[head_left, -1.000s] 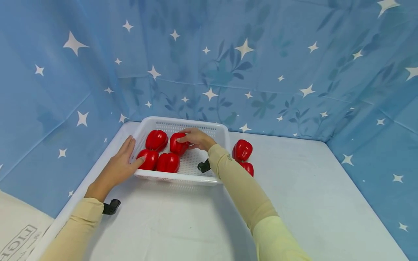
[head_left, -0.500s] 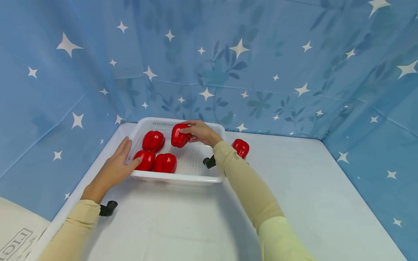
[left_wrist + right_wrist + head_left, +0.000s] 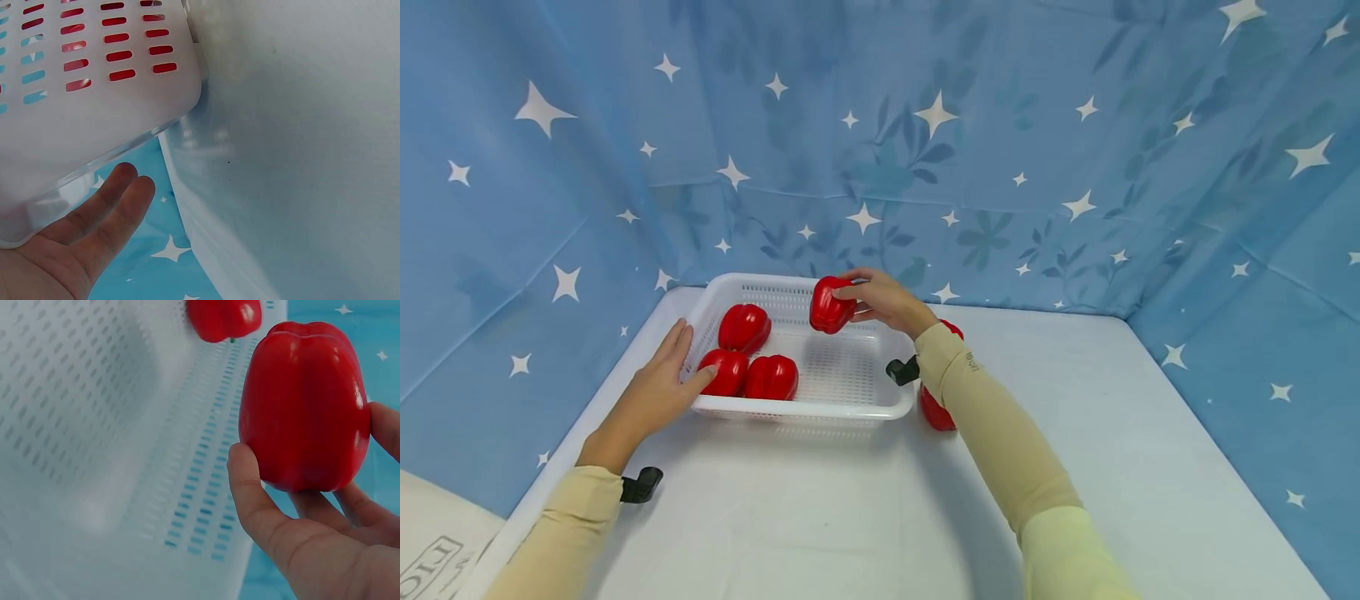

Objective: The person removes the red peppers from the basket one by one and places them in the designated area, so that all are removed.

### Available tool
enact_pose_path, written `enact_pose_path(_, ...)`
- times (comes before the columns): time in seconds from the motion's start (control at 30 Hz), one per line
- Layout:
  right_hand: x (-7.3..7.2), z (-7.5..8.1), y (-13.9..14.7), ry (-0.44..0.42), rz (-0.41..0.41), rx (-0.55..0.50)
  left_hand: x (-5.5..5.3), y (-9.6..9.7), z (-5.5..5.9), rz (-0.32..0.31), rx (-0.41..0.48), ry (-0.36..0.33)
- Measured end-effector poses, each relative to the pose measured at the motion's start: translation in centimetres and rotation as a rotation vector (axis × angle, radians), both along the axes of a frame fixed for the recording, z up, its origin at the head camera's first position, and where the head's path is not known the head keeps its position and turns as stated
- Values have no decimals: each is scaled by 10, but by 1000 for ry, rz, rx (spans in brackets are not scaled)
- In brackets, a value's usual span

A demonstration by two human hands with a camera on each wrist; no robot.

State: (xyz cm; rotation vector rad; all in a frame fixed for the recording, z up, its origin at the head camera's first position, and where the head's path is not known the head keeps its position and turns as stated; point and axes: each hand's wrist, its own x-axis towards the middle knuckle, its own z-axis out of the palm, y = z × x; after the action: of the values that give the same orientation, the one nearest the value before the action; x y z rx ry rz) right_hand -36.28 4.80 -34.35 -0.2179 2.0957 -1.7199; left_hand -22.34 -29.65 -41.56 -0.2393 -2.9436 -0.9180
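Observation:
My right hand (image 3: 883, 300) pinches a red bell pepper (image 3: 831, 306) between thumb and fingers, up near the back rim of a white perforated basket (image 3: 820, 410). Seen from the right wrist, that pepper (image 3: 304, 406) is in front of the thumb and fingertips, with the basket's slotted wall behind. In the basket's left part lie three more red bell peppers (image 3: 744, 328). At the basket's left front corner rests my left hand (image 3: 658, 392), fingers straight along the outside and thumb over the rim. In the left wrist view, two extended fingers (image 3: 122, 206) lie beside the basket wall (image 3: 125, 112).
To the basket's right, red bell peppers (image 3: 936, 408) on the white table (image 3: 820, 517) are partly hidden behind the right sleeve (image 3: 992, 417). A blue star-patterned curtain (image 3: 880, 142) hangs behind and at both sides. Small black devices (image 3: 642, 485) sit at both wrists.
The right hand has lifted its bell pepper from among the others and carried it up and right over the basket. The left hand stays at the basket's corner. The head view has shifted slightly.

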Motion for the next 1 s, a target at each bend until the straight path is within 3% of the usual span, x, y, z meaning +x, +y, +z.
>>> enact_pose_path(0.4, 9, 15, 39, 32, -26, -44, 0, 1, -2, -13, 8, 6)
enact_pose_path(1.0, 20, 16, 103, 88, -76, -76, 1, -1, -2, -17, 20, 28)
